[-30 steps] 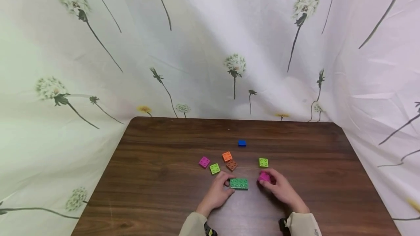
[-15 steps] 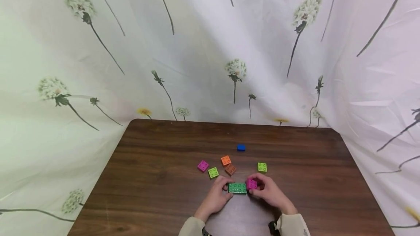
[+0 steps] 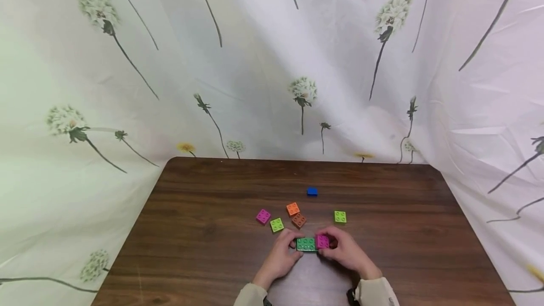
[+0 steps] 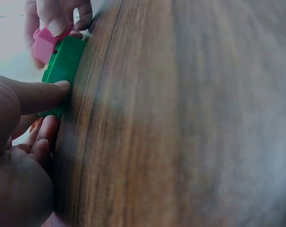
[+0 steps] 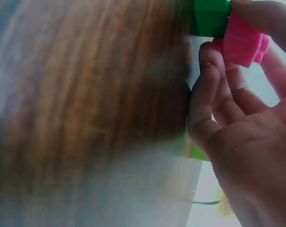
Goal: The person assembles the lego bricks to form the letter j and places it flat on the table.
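A long green building brick (image 3: 305,244) lies on the table with its studs up. My left hand (image 3: 278,259) grips its left end between thumb and fingers; the left wrist view shows the thumb along the side of the green brick (image 4: 65,71). My right hand (image 3: 348,251) pinches a square magenta brick (image 3: 322,242) over the right end of the green one. In the right wrist view the magenta brick (image 5: 244,41) sits slightly tilted at the green brick's (image 5: 210,19) top edge, studs facing away from it.
Beyond the hands lie loose square bricks: magenta (image 3: 263,216), lime (image 3: 276,225), orange (image 3: 293,209), brown (image 3: 299,220) and another lime brick (image 3: 340,216). A blue brick (image 3: 312,191) is farther back. A flowered cloth (image 3: 255,60) hangs behind the wooden table (image 3: 204,259).
My right hand has brought the magenta brick leftward, from apart on the right to over the green brick's right end. My left hand keeps its grip on the green brick.
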Demonstrator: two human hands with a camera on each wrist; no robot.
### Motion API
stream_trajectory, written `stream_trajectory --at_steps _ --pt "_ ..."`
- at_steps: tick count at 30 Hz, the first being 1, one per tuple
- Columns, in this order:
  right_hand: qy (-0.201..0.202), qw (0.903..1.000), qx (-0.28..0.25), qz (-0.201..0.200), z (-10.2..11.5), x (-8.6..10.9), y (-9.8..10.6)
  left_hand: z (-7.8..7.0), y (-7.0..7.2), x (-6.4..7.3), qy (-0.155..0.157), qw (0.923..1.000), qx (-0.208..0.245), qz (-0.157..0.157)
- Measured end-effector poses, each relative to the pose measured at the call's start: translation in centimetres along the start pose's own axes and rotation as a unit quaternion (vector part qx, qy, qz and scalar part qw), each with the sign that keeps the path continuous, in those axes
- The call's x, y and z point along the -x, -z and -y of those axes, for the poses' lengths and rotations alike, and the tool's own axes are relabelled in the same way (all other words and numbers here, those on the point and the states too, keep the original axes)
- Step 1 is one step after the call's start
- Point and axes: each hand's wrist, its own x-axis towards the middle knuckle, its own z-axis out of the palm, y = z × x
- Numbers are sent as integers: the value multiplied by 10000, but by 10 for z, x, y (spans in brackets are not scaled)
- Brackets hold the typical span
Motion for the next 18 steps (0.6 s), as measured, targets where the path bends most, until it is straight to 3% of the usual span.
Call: stream_trajectory --at_steps 6,18 --pt "303 9972 653 -198 5 -1 -2 -1 1 1 12 9999 -105 1" --pt "362 9927 1095 -345 1 -5 -13 -3 2 1 303 9995 -82 81"
